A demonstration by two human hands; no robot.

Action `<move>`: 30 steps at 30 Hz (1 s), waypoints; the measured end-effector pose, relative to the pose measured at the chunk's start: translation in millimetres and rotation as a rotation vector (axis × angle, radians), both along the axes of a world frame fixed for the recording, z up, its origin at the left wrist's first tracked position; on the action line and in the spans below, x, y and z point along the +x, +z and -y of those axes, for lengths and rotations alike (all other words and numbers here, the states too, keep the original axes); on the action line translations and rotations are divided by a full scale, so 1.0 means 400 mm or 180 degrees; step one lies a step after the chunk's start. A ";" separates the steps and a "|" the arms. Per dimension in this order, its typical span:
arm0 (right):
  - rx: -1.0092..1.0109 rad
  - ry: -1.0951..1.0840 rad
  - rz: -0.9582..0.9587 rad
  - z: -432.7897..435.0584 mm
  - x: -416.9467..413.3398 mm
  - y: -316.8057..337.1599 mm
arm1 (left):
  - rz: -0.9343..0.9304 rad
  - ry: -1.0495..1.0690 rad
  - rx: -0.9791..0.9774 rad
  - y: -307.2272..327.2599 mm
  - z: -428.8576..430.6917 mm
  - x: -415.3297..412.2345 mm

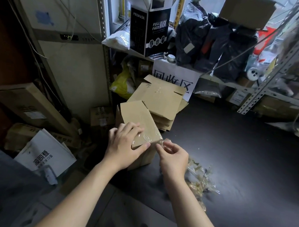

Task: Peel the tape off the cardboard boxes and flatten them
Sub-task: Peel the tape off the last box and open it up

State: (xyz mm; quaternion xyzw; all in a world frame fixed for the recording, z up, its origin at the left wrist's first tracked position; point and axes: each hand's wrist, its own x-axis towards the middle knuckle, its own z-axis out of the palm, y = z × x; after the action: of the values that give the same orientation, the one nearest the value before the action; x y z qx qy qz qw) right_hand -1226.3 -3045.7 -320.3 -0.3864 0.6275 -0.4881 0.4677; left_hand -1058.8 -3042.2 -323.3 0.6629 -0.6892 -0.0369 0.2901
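**Tape may tear short or pull the box off balance**

The right hand pinches the loose end of the clear tape between thumb and forefinger, right at the near corner of the cardboard box. The left hand lies on the box top just beside that pinch. Its fingers are spread nearly flat and pressing down, and the thumb lies along the near edge. They grasp nothing.

The box stands upright on the dark floor, directly under the left fingers and touching the right fingertips. Its flaps look closed, and a glossy band of tape runs across the top and over the corner.

The likeliest failure is the tape snapping. The pinch holds only a small, crumpled end, so a sharp or sideways pull could split the film and leave a strip stuck under the left fingers. That strip would have to be picked loose again.

A steep pull could also lift the paper skin off the cardboard. If the left fingers ease their pressure, the light box may tip or slide toward the right fingers.

The pile of peeled tape lies just beyond the right wrist and could stick to the freed strip. The flattened boxes sit well beyond both sets of fingers, out of the way.
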 end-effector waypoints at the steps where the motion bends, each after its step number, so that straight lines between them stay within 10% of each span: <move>1: 0.0005 -0.0001 -0.0024 0.001 0.003 0.000 | 0.0017 0.0007 -0.0005 0.001 -0.002 -0.001; 12: -0.0397 0.0364 -0.1020 -0.011 0.011 0.009 | 0.0301 -0.0378 0.0098 -0.001 -0.006 0.057; 30: -0.0968 0.0666 -0.0588 -0.004 -0.023 -0.009 | 0.0547 0.0237 -0.0194 -0.034 0.013 -0.034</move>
State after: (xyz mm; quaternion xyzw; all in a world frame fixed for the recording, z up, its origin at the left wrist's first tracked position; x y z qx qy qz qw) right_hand -1235.4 -3044.2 -323.9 -0.5588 0.5432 -0.4885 0.3925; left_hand -1072.4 -3047.2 -336.8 0.6796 -0.6873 0.0519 0.2511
